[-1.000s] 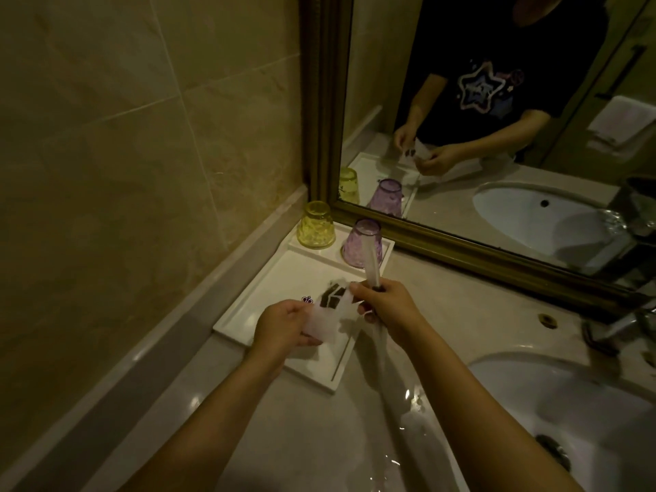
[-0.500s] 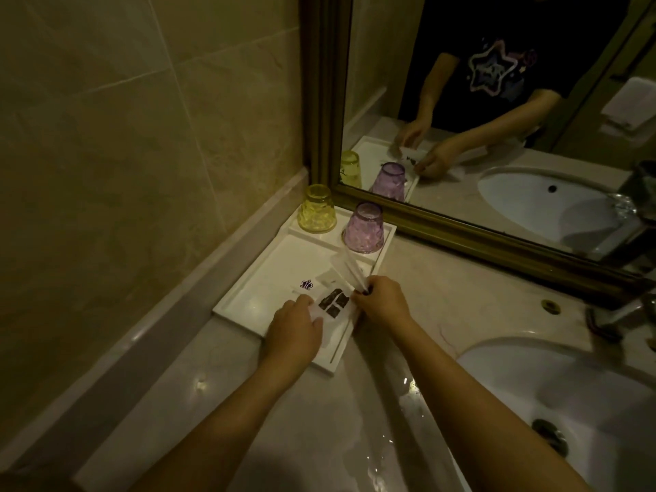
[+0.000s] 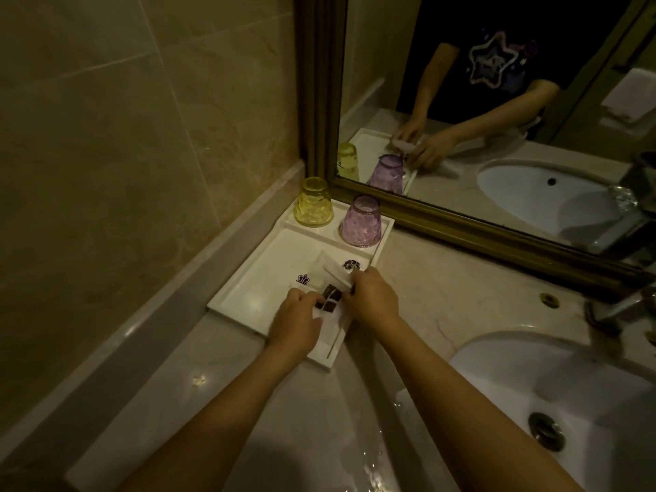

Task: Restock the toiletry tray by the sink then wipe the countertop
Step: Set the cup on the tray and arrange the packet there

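**Op:** I'm looking down at both hands over the tray. The left hand (image 3: 296, 323) is curling its fingers onto a white sachet (image 3: 328, 300) with a dark printed block, pinching its near-left edge. The right hand (image 3: 374, 300) is gripping the same sachet's right side, and a thin white wrapped stick (image 3: 335, 272) is poking out up-left from its fingertips.

**Desk:** Where is the tray sitting?

**Op:** The white toiletry tray (image 3: 248, 300) is lying directly beneath both hands, on the marble worktop (image 3: 443, 289). Just beyond the left hand's knuckles, another pale sachet with a crown mark (image 3: 304, 278) is lying flat in the tray. Past the right hand's fingertips I'm seeing a dark round emblem (image 3: 351, 265); I cannot tell what it belongs to.

**Desk:** Further out?

**Op:** Well beyond the hands, in the tray's far compartment, a yellow cup (image 3: 314, 202) and a purple cup (image 3: 362, 221) are standing upside down, side by side, apart. The sink basin (image 3: 568, 385) is sitting off to the right of the right forearm.
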`<state>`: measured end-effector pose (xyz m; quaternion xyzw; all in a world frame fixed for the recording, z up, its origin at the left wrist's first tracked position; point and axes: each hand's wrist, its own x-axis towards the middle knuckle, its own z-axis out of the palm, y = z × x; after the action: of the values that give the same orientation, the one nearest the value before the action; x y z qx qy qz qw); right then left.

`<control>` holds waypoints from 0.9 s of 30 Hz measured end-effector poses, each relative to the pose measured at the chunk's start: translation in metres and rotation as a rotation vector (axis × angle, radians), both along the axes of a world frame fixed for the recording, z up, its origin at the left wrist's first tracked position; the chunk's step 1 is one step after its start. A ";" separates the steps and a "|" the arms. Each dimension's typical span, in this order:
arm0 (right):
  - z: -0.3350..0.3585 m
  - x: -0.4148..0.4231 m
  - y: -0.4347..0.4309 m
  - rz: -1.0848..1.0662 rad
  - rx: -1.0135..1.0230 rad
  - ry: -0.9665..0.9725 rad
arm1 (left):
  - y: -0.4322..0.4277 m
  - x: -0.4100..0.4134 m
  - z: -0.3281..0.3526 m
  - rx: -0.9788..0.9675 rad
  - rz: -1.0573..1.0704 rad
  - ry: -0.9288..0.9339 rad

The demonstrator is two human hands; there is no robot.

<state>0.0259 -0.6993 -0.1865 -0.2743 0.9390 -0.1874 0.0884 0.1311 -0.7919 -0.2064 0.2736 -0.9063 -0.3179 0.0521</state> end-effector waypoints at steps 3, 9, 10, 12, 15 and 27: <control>0.002 -0.002 0.000 -0.036 0.058 -0.010 | 0.001 -0.001 0.001 0.040 0.006 -0.020; 0.032 -0.006 0.002 -0.126 -0.142 -0.282 | 0.000 0.001 0.006 0.077 0.014 -0.005; 0.043 -0.005 0.001 -0.133 -0.264 -0.377 | -0.001 0.002 0.011 0.107 0.041 0.050; 0.064 -0.002 -0.003 -0.166 -0.525 -0.637 | -0.002 0.006 0.023 0.293 0.104 0.163; 0.083 0.004 -0.015 -0.250 -0.816 -0.974 | -0.003 0.017 0.040 0.802 0.113 0.199; 0.078 -0.013 -0.047 -0.295 -0.898 -0.812 | -0.045 0.061 0.044 1.045 0.125 0.278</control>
<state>0.0133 -0.7460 -0.1082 -0.0588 0.6882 -0.6635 0.2875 0.1917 -0.8366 -0.1620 0.2716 -0.5941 -0.7557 0.0470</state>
